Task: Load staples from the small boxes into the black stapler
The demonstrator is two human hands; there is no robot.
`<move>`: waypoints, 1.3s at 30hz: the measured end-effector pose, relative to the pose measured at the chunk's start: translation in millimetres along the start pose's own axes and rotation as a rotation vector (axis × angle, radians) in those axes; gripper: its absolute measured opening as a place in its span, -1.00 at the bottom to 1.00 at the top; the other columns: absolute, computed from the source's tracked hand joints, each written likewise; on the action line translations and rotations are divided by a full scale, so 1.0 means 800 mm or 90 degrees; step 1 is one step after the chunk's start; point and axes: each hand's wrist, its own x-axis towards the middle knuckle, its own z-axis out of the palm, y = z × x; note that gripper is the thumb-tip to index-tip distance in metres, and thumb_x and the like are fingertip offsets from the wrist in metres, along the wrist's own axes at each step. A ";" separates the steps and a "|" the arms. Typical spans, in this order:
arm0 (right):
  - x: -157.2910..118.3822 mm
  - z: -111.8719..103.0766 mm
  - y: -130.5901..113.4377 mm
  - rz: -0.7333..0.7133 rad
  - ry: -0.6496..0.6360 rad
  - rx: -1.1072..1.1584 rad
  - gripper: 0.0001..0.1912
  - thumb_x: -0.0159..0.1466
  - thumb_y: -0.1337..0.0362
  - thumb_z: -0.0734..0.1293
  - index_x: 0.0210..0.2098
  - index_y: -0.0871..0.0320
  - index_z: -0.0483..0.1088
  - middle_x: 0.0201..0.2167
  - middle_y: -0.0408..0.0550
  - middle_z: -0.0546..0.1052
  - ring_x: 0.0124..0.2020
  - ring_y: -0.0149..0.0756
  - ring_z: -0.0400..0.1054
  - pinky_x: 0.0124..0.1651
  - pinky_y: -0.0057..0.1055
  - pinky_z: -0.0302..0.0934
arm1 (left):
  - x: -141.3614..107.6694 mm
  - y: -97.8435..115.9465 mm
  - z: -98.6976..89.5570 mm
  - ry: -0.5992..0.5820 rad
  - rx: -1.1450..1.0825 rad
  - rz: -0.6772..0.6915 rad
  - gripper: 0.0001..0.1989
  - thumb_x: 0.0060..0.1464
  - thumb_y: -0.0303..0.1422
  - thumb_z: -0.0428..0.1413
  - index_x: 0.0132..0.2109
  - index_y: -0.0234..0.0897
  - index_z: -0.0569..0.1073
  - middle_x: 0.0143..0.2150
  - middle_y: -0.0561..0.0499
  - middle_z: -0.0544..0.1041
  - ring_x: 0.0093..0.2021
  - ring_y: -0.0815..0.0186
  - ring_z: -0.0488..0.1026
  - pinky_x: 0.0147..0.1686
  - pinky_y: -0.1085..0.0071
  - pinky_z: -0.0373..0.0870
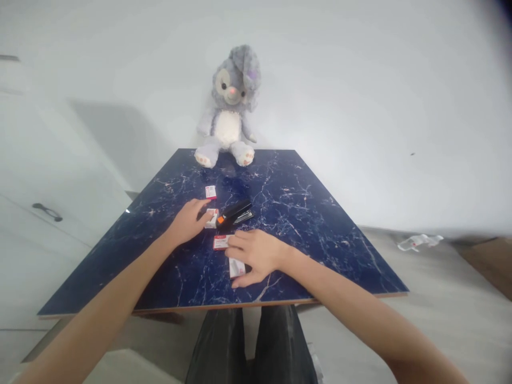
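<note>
A black stapler point(235, 213) with an orange patch lies on the dark blue marbled table, between several small white-and-red boxes. My left hand point(189, 220) is at its left with fingers apart. Its thumb rests on one small box point(210, 223), and its index fingertip reaches the near edge of a farther box point(210, 192). Nearer to me, my right hand point(256, 253) curves over two more boxes, a red-faced box point(220, 243) under its fingertips and a white box point(236, 269) between thumb and fingers. The palm partly hides both.
A grey plush rabbit point(230, 112) sits at the far edge of the table point(320, 250), against the white wall. A cabinet door with a dark handle point(47, 212) is at left. Crumpled white plastic point(420, 242) lies on the floor at right.
</note>
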 end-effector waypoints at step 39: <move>0.010 0.019 0.004 0.425 0.147 0.081 -0.57 0.12 0.05 0.47 -0.25 0.12 0.21 -0.20 0.01 0.36 -0.16 -0.13 0.29 -0.09 -0.16 0.30 | -0.033 0.068 -0.007 -0.054 -0.007 0.283 -0.73 -0.04 -0.13 0.31 -0.28 -0.21 0.53 0.39 -0.14 0.14 0.33 -0.11 0.11 0.27 -0.10 0.10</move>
